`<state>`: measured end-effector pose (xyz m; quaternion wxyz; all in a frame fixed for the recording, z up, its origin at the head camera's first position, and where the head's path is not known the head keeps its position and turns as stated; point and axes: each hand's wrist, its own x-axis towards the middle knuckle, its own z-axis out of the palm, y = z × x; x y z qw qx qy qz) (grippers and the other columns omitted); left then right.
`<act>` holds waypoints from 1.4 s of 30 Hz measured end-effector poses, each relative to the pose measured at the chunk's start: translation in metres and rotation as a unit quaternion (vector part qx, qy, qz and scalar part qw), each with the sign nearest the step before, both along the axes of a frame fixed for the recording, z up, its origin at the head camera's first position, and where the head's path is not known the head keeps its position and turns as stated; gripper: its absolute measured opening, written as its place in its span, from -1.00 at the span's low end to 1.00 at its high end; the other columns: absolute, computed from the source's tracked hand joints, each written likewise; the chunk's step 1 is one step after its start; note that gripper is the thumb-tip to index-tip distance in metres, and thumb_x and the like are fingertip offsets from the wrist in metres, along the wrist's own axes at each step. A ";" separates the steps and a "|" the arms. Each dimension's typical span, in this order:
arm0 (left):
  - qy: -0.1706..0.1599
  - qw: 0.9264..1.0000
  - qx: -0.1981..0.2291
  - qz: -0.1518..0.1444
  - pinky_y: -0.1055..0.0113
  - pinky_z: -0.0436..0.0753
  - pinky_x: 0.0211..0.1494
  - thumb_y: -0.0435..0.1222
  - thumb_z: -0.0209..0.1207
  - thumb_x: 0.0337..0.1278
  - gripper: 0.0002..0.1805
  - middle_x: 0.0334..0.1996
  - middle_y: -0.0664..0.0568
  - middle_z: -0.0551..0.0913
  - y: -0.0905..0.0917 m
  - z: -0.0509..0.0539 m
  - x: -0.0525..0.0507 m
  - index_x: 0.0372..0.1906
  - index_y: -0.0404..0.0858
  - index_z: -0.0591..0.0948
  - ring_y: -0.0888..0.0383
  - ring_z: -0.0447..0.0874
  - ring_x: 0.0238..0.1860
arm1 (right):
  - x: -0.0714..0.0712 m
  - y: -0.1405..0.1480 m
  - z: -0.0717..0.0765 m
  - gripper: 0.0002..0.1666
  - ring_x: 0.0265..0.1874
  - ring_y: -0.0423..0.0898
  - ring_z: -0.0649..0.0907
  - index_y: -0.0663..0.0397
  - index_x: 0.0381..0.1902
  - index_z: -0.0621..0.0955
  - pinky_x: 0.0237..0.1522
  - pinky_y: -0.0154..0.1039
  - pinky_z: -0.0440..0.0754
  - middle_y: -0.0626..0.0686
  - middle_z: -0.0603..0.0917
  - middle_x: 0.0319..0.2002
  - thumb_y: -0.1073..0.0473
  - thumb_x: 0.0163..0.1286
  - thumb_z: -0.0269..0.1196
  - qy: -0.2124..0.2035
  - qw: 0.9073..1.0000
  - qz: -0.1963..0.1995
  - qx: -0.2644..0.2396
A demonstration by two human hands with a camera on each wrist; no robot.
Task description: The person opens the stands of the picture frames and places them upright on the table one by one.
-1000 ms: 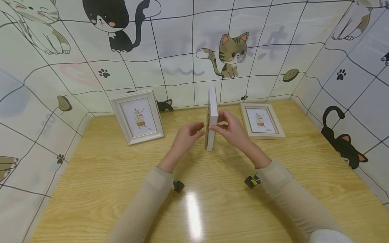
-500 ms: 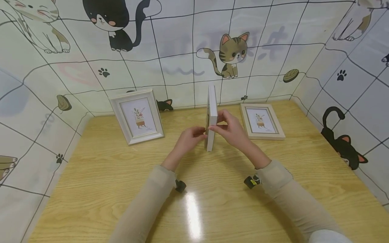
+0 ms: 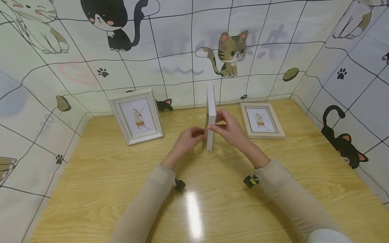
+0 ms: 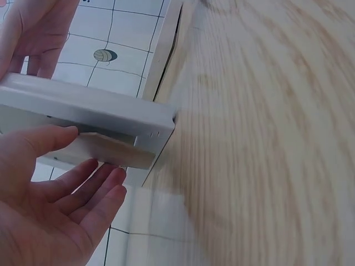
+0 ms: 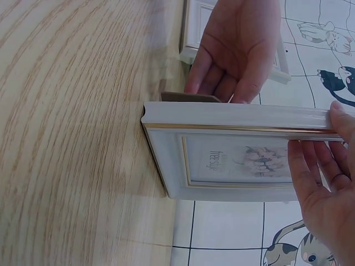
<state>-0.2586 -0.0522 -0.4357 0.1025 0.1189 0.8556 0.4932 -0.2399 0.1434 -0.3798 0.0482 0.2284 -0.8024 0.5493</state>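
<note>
A white picture frame point(image 3: 211, 118) stands upright on the table, its narrow side towards me in the head view. My right hand point(image 3: 231, 130) grips this near side, thumb on the edge and fingers on the front. A floral picture point(image 5: 260, 160) with gold trim shows on the front in the right wrist view. My left hand point(image 3: 189, 138) is at the back, pinching the thin easel stand point(image 4: 113, 151) between thumb and fingers. That flap is tilted a little away from the backing in the left wrist view.
A silvery-white picture frame point(image 3: 124, 114) stands leaning back at the left. A pale wooden-coloured frame point(image 3: 247, 130) rests at the right near the wall. Behind the wooden table point(image 3: 218, 209) hangs a cat-patterned backdrop point(image 3: 176, 44).
My left hand has moved slightly right, bringing its fingertips to the stand behind the frame. The right hand and the frame have stayed nearly still.
</note>
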 end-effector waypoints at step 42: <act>0.093 0.994 -0.017 0.053 0.15 0.51 0.43 -0.15 0.19 0.38 -0.60 0.18 -0.15 0.62 -0.044 0.018 0.007 0.15 -0.30 0.53 -0.05 0.55 0.30 | -0.003 -0.006 0.002 -0.57 -0.01 0.08 0.64 0.30 0.09 0.43 0.08 -0.18 0.73 0.23 0.60 -0.04 0.26 0.37 0.32 -0.019 0.999 0.008 0.025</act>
